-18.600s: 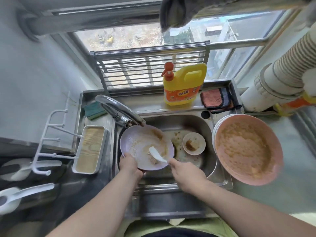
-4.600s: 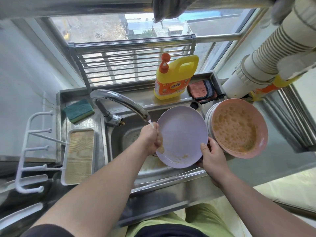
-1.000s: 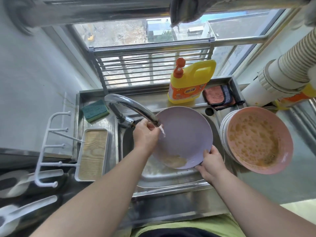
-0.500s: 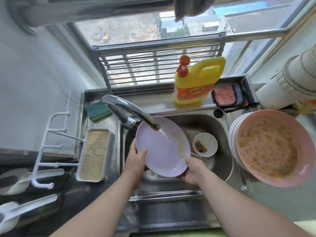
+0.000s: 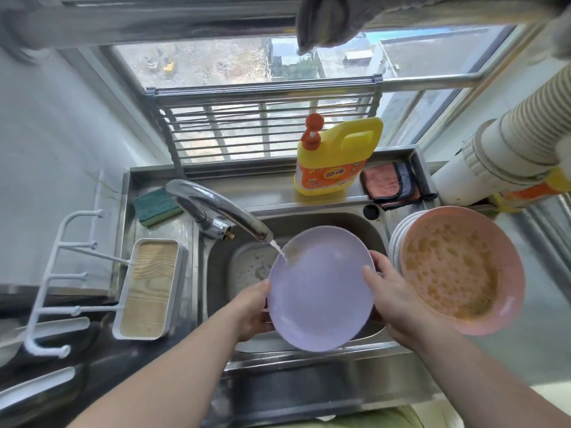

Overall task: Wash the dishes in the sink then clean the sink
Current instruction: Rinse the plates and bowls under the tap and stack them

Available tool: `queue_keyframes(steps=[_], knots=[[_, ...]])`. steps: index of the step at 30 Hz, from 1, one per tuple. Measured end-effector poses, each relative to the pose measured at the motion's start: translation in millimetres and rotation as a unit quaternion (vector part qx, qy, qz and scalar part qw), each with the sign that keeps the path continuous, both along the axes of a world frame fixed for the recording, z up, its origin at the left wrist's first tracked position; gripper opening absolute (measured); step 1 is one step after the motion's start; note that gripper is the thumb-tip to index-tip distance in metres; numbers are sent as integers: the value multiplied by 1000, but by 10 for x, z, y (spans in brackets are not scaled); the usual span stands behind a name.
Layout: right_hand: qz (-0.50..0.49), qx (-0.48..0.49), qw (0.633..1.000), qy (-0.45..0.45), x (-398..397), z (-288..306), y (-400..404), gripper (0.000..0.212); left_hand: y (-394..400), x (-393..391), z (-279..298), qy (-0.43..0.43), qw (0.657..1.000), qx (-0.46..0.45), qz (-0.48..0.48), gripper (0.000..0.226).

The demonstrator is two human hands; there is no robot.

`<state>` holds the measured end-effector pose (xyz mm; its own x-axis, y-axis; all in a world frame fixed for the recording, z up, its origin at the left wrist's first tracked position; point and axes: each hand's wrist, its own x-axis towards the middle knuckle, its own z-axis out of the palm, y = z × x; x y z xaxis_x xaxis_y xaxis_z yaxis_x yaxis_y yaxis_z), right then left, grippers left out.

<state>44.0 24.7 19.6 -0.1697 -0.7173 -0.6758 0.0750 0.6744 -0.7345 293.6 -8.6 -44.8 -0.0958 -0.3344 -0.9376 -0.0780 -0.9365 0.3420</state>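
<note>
Both hands grip round smooth lilac plate (image 5: 321,291) under faucet (image 5: 216,208) stream.

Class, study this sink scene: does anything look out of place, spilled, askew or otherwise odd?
Nothing is spilled or broken. The left hand and right hand hold the purple plate tilted under the running tap, which fits rinsing. One thing stands out: the pink plate topping the stack beside the sink is coated in brown residue.

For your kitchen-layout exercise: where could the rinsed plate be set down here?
Free: the steel ledge between the green sponge and yellow detergent jug, and the grey counter beyond the stacked pink plates. Crowded: the steel sink basin, filled by the lilac plate and both hands.
</note>
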Motion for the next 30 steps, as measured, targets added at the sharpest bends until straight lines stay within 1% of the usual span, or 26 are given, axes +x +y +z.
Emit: queue_keyframes(steps=[1, 3, 6, 9, 11, 13, 15, 17, 19, 22, 24, 26, 30], knots=[[-2, -29, 1000, 6, 3, -1, 32, 32, -31, -27, -2, 3, 1000, -2, 2, 51], [-34, -63, 997, 7, 17, -75, 80, 38, -91, -49, 3, 17, 999, -15, 47, 59], [-113, -60, 992, 13, 49, -423, 88, 36, -181, -52, 135, 38, 990, -62, 120, 47], [-165, -8, 986, 3, 197, -730, -27, 33, -274, -1, 254, 44, 980, -143, 131, 37], [-194, 24, 980, -43, 335, -884, -138, 32, -331, 104, 273, 32, 968, -208, 133, 36], [-224, 52, 968, -104, 496, -995, -239, 30, -357, 245, 267, 29, 959, -249, 134, 37], [-256, 73, 949, -168, 663, -1073, -321, 25, -361, 378, 272, 12, 952, -264, 152, 33], [-276, 98, 933, -208, 821, -1071, -336, 17, -335, 476, 298, -1, 948, -273, 162, 27], [-248, 123, 935, -220, 893, -1044, -307, 15, -293, 531, 327, -9, 947, -278, 159, 22], [-129, 167, 960, -182, 901, -937, -202, 20, -246, 568, 301, -36, 951, -270, 146, 23], [-77, 180, 967, -163, 848, -879, -131, 21, -220, 563, 235, -46, 956, -253, 141, 20], [-66, 181, 972, -137, 759, -824, -67, 23, -189, 528, 165, -46, 962, -229, 143, 16], [-51, 148, 984, -84, 471, -566, 14, 23, -128, 422, 14, -28, 975, -170, 140, 27]])
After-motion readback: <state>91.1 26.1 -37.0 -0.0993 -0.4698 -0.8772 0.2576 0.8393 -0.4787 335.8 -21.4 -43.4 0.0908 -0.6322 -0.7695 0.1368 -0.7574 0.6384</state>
